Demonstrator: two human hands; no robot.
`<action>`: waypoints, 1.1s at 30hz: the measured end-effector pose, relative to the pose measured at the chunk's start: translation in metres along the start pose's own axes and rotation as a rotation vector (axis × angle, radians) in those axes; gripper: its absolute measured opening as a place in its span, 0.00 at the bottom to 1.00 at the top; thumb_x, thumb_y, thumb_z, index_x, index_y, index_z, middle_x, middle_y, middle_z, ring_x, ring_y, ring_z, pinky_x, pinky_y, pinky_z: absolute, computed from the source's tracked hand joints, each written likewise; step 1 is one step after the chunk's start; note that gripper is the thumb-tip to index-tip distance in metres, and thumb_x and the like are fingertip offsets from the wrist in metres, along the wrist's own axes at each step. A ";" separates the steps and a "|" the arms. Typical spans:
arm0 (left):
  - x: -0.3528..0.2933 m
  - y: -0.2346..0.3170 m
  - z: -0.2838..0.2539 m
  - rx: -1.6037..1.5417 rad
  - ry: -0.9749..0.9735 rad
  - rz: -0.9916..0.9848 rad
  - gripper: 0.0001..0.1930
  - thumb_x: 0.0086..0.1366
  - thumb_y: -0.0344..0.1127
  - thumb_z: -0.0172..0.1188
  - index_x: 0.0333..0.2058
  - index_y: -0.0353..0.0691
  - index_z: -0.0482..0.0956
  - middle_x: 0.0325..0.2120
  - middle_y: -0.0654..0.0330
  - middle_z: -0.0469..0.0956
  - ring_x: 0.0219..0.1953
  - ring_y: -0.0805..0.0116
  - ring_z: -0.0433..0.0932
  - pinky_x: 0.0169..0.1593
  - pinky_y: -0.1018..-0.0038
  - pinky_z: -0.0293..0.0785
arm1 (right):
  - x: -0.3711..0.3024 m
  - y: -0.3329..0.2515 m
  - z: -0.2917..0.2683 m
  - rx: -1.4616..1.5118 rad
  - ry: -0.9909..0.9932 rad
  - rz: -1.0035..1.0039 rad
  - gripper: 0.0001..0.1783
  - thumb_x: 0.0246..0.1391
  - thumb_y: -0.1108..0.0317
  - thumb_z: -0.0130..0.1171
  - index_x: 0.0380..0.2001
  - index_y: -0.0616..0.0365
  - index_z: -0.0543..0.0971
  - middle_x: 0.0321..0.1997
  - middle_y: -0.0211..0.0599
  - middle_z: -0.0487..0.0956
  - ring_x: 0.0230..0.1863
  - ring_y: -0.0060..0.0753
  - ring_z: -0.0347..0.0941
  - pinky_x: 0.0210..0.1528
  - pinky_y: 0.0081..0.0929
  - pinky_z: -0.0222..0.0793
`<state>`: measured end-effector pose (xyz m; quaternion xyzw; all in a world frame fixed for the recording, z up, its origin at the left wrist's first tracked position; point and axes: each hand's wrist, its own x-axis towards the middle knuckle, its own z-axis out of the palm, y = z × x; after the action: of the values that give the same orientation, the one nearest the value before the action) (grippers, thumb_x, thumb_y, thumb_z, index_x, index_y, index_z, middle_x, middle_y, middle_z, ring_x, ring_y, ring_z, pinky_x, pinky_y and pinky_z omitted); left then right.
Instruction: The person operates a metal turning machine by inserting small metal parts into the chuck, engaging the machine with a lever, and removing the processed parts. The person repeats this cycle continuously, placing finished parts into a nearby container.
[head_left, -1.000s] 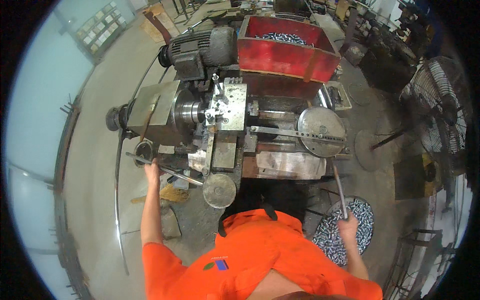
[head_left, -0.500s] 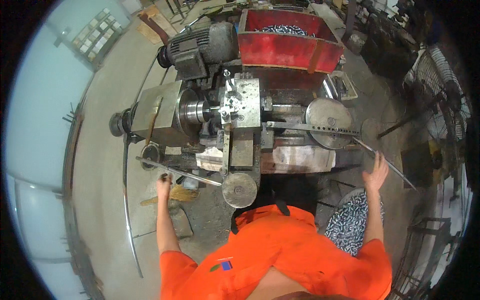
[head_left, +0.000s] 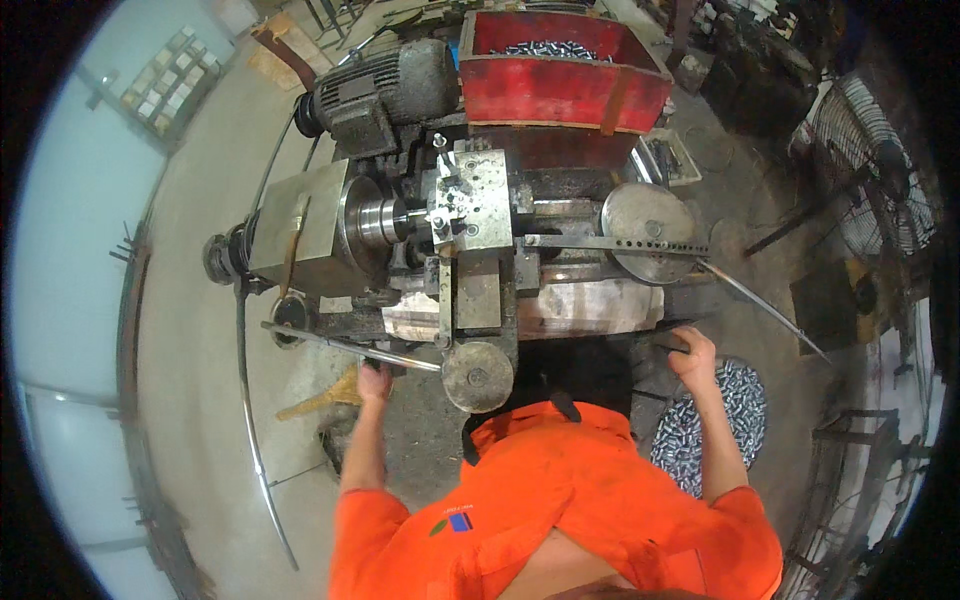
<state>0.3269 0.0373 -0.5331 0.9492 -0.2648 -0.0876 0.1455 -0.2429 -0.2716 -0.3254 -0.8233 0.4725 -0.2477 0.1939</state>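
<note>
My left hand (head_left: 373,382) is closed just below a slanting metal lever (head_left: 350,347). Its fingers are partly hidden, and what they hold cannot be made out. On the other side, my right hand (head_left: 694,362) is by the machine's front right edge, fingers bent and apart, with no held object visible. Between them stands a lathe-like machine with a round chuck (head_left: 375,220), a tool block (head_left: 475,200) and two discs, a small one (head_left: 478,377) and a large one (head_left: 652,225). A perforated bar (head_left: 590,243) reaches the large disc, and another lever (head_left: 765,308) slants away rightward.
A red bin (head_left: 560,95) of small metal parts stands behind the machine, next to a motor (head_left: 385,95). More parts fill a round container (head_left: 742,400) beside my right forearm. A broom (head_left: 325,392) lies near my left hand; a fan (head_left: 875,165) stands far right.
My left hand has moved right, under the lever. My right hand has come inward and left from beside the right lever, its fingers now more bent. The view has shifted slightly.
</note>
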 end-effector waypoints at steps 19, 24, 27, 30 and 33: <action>-0.052 -0.012 -0.325 -0.187 0.533 0.101 0.14 0.63 0.37 0.53 0.45 0.37 0.76 0.20 0.56 0.75 0.21 0.72 0.69 0.28 0.73 0.68 | 0.224 -0.345 0.126 -0.226 -0.332 -0.744 0.14 0.28 0.61 0.57 0.21 0.57 0.82 0.31 0.42 0.79 0.39 0.45 0.72 0.43 0.34 0.69; -0.107 -0.166 -0.305 0.193 0.427 -0.456 0.32 0.66 0.61 0.38 0.36 0.35 0.79 0.26 0.45 0.78 0.31 0.44 0.76 0.37 0.53 0.69 | 0.214 -0.380 0.136 -0.262 -0.482 -0.736 0.17 0.30 0.60 0.59 0.27 0.56 0.83 0.34 0.44 0.80 0.43 0.45 0.73 0.46 0.35 0.67; -0.096 -0.092 -0.289 0.164 0.429 -0.444 0.34 0.65 0.63 0.32 0.34 0.42 0.81 0.27 0.50 0.79 0.33 0.47 0.77 0.38 0.55 0.69 | 0.223 -0.365 0.137 -0.274 -0.455 -0.712 0.16 0.31 0.61 0.61 0.27 0.56 0.83 0.35 0.43 0.80 0.43 0.43 0.73 0.46 0.35 0.66; -0.102 -0.085 -0.287 0.024 0.403 -0.496 0.34 0.65 0.63 0.34 0.31 0.42 0.82 0.25 0.53 0.79 0.33 0.50 0.78 0.37 0.58 0.69 | 0.225 -0.368 0.142 -0.266 -0.459 -0.731 0.16 0.30 0.61 0.62 0.27 0.57 0.82 0.35 0.42 0.80 0.42 0.43 0.73 0.46 0.34 0.66; -0.109 -0.068 -0.296 0.005 0.414 -0.574 0.33 0.64 0.63 0.35 0.30 0.41 0.82 0.24 0.53 0.79 0.31 0.50 0.78 0.37 0.57 0.70 | 0.222 -0.371 0.144 -0.267 -0.478 -0.761 0.16 0.30 0.62 0.62 0.26 0.57 0.82 0.34 0.43 0.80 0.41 0.43 0.73 0.45 0.34 0.67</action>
<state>0.3392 0.2189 -0.2664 0.9830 0.0476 0.0700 0.1631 0.1914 -0.2761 -0.1856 -0.9897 0.1069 -0.0417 0.0851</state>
